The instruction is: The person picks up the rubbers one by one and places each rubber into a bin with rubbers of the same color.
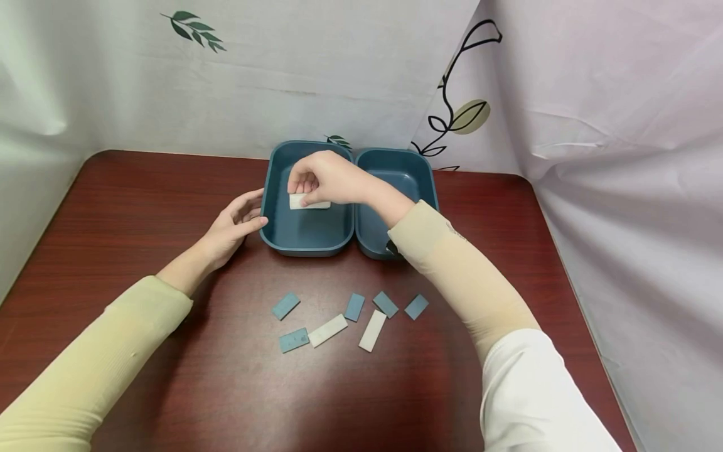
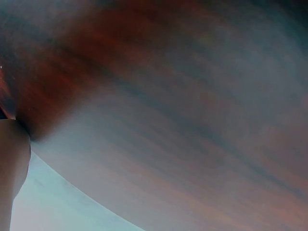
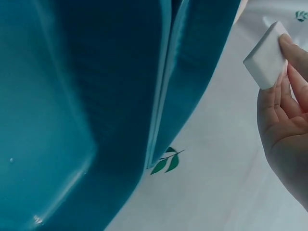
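My right hand point(image 1: 333, 177) pinches a white rectangular block point(image 1: 309, 202) between thumb and fingers, over the left blue box point(image 1: 307, 252). In the right wrist view the block point(image 3: 267, 58) shows its flat face beyond the fingertips. At the left box's outer side, my left hand point(image 1: 228, 229) rests with thumb and fingers spread against the wall and rim. The left wrist view shows only a piece of that hand point(image 2: 12, 168) beside blurred tabletop. Two more white blocks point(image 1: 373, 331) lie on the table among several grey-blue blocks point(image 1: 354, 307).
A second blue box point(image 1: 432, 182) stands right against the first, partly covered by my right forearm. A small black thing point(image 1: 392, 247) shows by its front rim. Behind the dark red wooden table point(image 1: 141, 201) hangs a white curtain point(image 1: 316, 69) with printed leaves.
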Demonstrator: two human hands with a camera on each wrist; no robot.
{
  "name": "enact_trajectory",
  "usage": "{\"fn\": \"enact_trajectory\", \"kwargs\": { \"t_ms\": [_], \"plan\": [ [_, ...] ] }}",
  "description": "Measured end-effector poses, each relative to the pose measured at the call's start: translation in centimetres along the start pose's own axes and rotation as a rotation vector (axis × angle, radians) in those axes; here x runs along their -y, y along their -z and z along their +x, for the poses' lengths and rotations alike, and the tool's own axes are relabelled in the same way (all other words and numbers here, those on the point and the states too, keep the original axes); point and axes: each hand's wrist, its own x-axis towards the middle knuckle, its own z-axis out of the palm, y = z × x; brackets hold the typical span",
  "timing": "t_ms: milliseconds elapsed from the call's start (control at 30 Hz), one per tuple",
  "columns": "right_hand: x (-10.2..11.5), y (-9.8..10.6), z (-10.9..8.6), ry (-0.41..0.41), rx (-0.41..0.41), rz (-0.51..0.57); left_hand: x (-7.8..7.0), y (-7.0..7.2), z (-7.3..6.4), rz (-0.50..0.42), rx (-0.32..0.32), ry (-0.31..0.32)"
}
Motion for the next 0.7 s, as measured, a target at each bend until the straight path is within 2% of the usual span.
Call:
{"fn": "enact_trajectory", "kwargs": {
  "t_ms": [333, 700],
  "plan": [
    [-2.0, 0.4, 1.5, -0.049, 0.022, 0.022, -0.1, 0.0, 0.0, 0.016, 0.003, 0.020],
    [-4.4, -0.8, 3.1, -0.098, 0.083, 0.044, 0.0, 0.2, 0.0, 0.014, 0.004, 0.008]
  ]
}}
